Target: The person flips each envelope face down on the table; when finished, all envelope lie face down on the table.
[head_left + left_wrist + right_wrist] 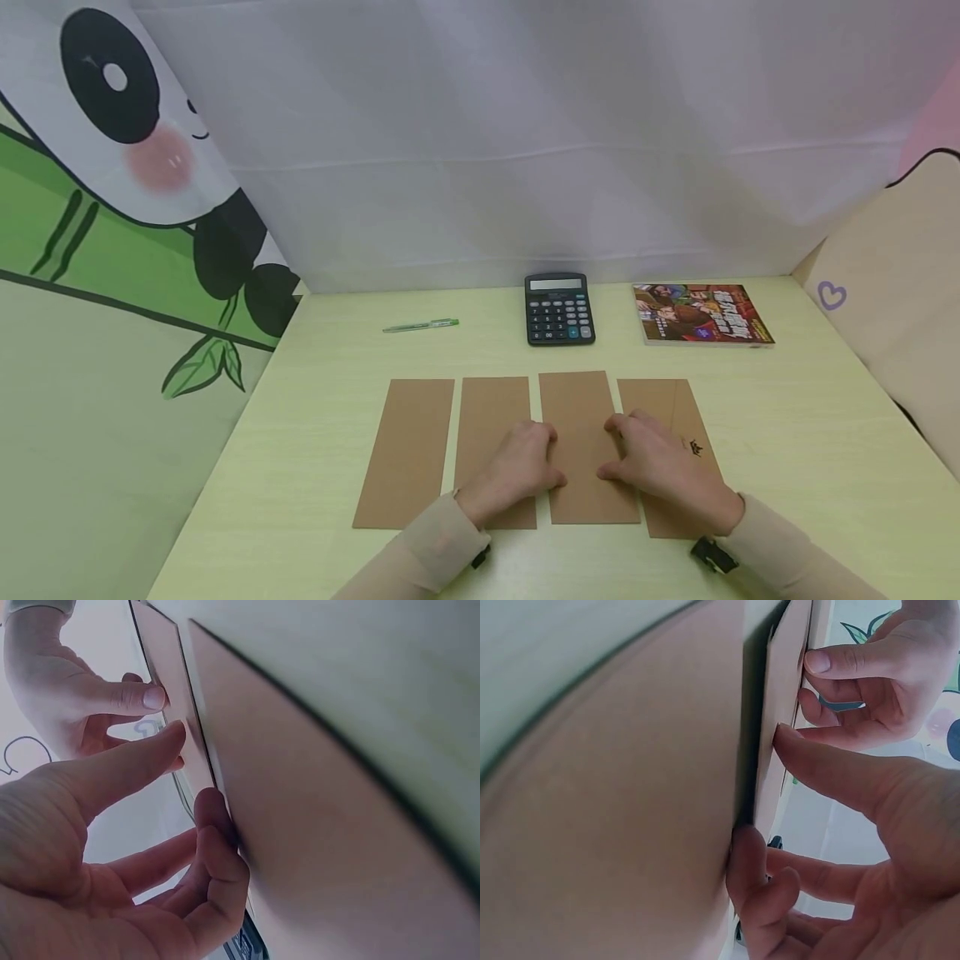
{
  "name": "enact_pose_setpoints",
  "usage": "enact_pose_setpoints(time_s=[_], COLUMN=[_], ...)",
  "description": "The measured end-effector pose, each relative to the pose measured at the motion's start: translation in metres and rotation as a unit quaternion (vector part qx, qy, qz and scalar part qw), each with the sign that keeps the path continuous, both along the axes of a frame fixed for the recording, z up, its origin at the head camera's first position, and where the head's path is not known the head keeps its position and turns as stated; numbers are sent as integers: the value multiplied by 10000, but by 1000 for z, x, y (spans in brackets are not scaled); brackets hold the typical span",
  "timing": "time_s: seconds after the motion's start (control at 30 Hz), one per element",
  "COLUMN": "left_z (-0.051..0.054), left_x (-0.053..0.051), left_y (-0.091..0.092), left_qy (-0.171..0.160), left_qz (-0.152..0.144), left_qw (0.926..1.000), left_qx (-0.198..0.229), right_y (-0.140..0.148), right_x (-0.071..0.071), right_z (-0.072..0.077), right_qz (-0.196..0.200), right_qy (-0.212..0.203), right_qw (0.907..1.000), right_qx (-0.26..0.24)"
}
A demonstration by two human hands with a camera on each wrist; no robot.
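Observation:
Several brown cardboard rectangles lie side by side on the table in the head view. Both hands are at the third cardboard piece (583, 483) from the left. My left hand (516, 467) pinches its left edge, thumb on top and curled fingers at the side. At the opposite edge my right hand (651, 462) pinches it likewise; in the right wrist view this edge of the cardboard (781, 682) stands slightly raised over a dark gap. The left forearm crosses the second piece (495, 408). Partly under the right hand is the rightmost piece (663, 398), bearing a small black print.
The leftmost cardboard piece (405, 450) lies apart from the hands. Behind the row are a green pen (420, 326), a black calculator (559, 310) and a colourful book (701, 314). A white cloth (555, 167) hangs along the back edge of the pale table (285, 467).

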State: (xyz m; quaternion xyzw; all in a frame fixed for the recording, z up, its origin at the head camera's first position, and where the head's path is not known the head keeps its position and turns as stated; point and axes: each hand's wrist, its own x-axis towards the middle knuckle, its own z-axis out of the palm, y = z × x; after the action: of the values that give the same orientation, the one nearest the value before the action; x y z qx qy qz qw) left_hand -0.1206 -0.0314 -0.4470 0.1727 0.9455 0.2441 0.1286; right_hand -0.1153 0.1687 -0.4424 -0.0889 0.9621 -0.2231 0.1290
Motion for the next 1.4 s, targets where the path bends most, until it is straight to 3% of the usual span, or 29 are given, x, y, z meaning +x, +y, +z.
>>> enact_pose_setpoints(time_s=[0.3, 0.4, 0.63, 0.93, 1.13, 1.4], left_z=[1, 4, 15, 22, 23, 18], left_x=[0, -1, -3, 2, 3, 3], left_y=[2, 2, 14, 43, 57, 68], left_qy=[-227, -298, -195, -42, 277, 195], left_qz=[95, 78, -423, -725, -888, -887], left_qw=[9995, 9988, 9971, 9946, 9939, 9954], left_qx=[199, 375, 599, 738, 590, 317], right_y=[10, 21, 55, 91, 104, 117], right_x=[6, 7, 7, 11, 12, 10], right_z=[6, 8, 6, 6, 6, -4], right_qz=[-198, -239, -299, -644, -771, -517], right_qy=[13, 189, 703, 545, 453, 397], right_qw=[9995, 9993, 9971, 9963, 9959, 9975], right_qx=[-228, -236, 43, 171, 117, -278])
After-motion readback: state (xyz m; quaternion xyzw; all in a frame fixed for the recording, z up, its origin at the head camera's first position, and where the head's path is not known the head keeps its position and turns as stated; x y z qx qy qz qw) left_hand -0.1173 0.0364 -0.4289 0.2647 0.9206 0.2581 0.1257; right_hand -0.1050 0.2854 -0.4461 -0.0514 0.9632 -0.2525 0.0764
